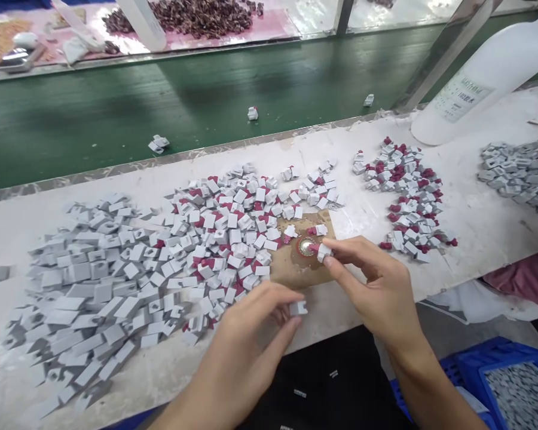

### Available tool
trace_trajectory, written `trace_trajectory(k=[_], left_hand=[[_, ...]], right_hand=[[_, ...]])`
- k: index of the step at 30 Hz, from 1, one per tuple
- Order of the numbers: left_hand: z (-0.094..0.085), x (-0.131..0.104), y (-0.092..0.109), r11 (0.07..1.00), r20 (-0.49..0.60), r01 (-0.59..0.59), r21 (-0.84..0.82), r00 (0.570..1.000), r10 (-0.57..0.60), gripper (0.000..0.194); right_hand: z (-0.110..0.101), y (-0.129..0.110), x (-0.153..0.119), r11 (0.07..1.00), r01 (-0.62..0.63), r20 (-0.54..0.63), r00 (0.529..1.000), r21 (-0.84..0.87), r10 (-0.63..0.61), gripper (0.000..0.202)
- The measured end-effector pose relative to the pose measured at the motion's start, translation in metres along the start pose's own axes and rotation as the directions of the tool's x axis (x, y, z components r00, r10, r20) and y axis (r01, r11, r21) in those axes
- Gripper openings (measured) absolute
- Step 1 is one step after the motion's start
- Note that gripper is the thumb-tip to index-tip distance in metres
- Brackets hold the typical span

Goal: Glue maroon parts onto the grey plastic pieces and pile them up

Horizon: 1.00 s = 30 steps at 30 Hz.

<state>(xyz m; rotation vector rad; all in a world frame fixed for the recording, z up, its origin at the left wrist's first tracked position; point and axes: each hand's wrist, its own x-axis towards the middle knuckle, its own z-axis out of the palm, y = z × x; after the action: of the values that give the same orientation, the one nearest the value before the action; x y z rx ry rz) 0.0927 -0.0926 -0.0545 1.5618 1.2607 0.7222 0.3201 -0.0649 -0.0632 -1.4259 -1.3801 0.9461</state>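
Note:
Between the thumb and fingertips of my left hand is a small grey plastic block. My right hand pinches a grey and dark-red piece, its red end over a small round dish. That dish sits on a brown sheet, where two more grey and red pieces lie just behind it. To the left spreads a big pile of plain grey blocks, which merges into a pile of grey and red pieces. Another group of grey and red pieces lies at the right.
A green conveyor belt with a few loose pieces runs behind the table. A white bottle leans at the back right, near more grey blocks. Blue crates are at the lower right.

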Motion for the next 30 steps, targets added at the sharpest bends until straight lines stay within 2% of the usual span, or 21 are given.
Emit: trace_trajectory(k=[3, 6, 11, 18, 21, 24, 28, 30], left_hand=[[-0.006, 0.02, 0.007, 0.95, -0.048, 0.136, -0.28, 0.987, -0.155, 0.011], [-0.005, 0.035, 0.01, 0.875, -0.059, 0.162, -0.457, 0.976, -0.211, 0.014], [0.002, 0.043, 0.015, 0.854, -0.049, 0.133, -0.503, 0.982, -0.181, 0.013], [0.005, 0.043, 0.021, 0.802, 0.001, 0.113, -0.587, 0.99, -0.138, 0.013], [0.004, 0.043, 0.02, 0.809, 0.018, 0.111, -0.577, 0.992, -0.124, 0.012], [-0.002, 0.043, 0.023, 0.855, 0.015, 0.082, -0.511, 0.996, -0.087, 0.01], [-0.021, 0.04, 0.03, 0.917, 0.023, 0.044, -0.397, 0.999, -0.038, 0.011], [-0.034, 0.037, 0.034, 0.96, 0.023, 0.009, -0.279, 1.0, -0.003, 0.012]], right_hand=[[-0.001, -0.006, -0.001, 0.984, -0.04, 0.029, 0.999, 0.174, 0.036, 0.028], [0.002, -0.01, -0.004, 0.945, -0.065, 0.082, 0.996, 0.321, 0.041, 0.026], [0.006, -0.006, -0.006, 0.895, -0.09, 0.123, 0.992, 0.436, 0.039, 0.028], [0.002, -0.009, -0.006, 0.908, -0.075, 0.109, 0.994, 0.413, 0.033, 0.029], [0.001, -0.012, -0.006, 0.927, -0.071, 0.127, 0.992, 0.369, 0.025, 0.029], [-0.001, -0.015, -0.004, 0.941, -0.064, 0.168, 0.986, 0.332, 0.007, 0.028], [-0.002, -0.023, 0.004, 0.947, -0.037, 0.236, 0.971, 0.318, -0.042, 0.03], [0.001, -0.029, 0.008, 0.957, -0.024, 0.285, 0.957, 0.289, -0.062, 0.029]])
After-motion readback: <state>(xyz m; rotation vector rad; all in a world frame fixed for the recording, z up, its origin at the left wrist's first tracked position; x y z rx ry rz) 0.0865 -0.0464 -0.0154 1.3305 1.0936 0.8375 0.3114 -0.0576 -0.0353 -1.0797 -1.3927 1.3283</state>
